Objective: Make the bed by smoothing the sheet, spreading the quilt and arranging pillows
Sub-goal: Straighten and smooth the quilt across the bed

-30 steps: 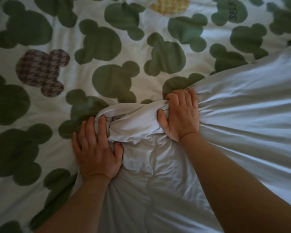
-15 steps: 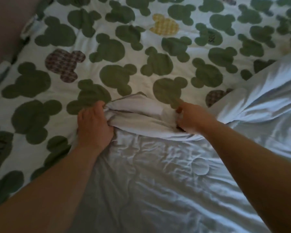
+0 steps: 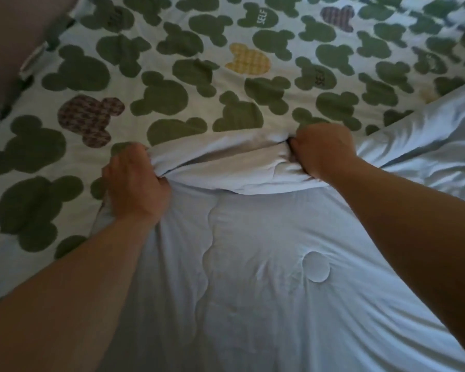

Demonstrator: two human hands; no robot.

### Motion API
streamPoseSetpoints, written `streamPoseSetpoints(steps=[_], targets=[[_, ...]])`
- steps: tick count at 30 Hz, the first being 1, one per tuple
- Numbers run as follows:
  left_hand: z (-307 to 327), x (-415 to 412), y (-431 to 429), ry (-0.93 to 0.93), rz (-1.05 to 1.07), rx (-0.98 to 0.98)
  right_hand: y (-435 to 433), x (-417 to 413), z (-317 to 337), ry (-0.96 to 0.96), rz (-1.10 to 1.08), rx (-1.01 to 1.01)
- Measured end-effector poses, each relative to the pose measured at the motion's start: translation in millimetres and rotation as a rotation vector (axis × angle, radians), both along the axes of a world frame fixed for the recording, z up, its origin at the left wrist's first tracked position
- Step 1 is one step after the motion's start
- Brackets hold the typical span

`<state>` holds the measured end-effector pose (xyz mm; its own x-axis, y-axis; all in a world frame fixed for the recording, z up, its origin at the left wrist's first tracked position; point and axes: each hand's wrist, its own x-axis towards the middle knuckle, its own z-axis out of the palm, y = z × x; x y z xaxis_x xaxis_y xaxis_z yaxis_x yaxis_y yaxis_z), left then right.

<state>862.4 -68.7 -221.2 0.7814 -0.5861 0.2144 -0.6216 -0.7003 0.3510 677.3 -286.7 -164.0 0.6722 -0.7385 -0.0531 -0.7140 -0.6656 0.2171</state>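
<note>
A pale white-blue quilt [image 3: 253, 264] with stitched mouse-head outlines covers the near part of the bed. Its far edge is bunched into a fold [image 3: 226, 167] between my hands. My left hand [image 3: 136, 183] grips the fold's left end, fingers curled into the cloth. My right hand [image 3: 324, 149] is clenched on the fold's right end. Beyond lies the sheet [image 3: 199, 63], white with dark green mouse-head shapes, plus one yellow and two brown checked ones. No pillows are in view.
A brownish wall or headboard [image 3: 14, 36] borders the bed at the upper left. More of the quilt rises in folds at the right edge [image 3: 440, 135].
My hands have moved apart along the quilt's edge and away from me, stretching the bunched fold wider. The view has lifted, showing more of the patterned sheet and the left border.
</note>
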Motion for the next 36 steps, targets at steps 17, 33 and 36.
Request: streamPoseSetpoints(steps=[17, 33, 36], targets=[[-96, 14, -14, 0.056, 0.177, 0.116, -62, 103, -50, -0.047, -0.005, 0.434], [-101, 15, -21, -0.019, 0.198, 0.166, -84, 146, -18, -0.64, 0.196, -0.187], [-101, 14, -21, -0.01, 0.195, 0.17, -61, 122, -79, -0.524, 0.115, -0.15]])
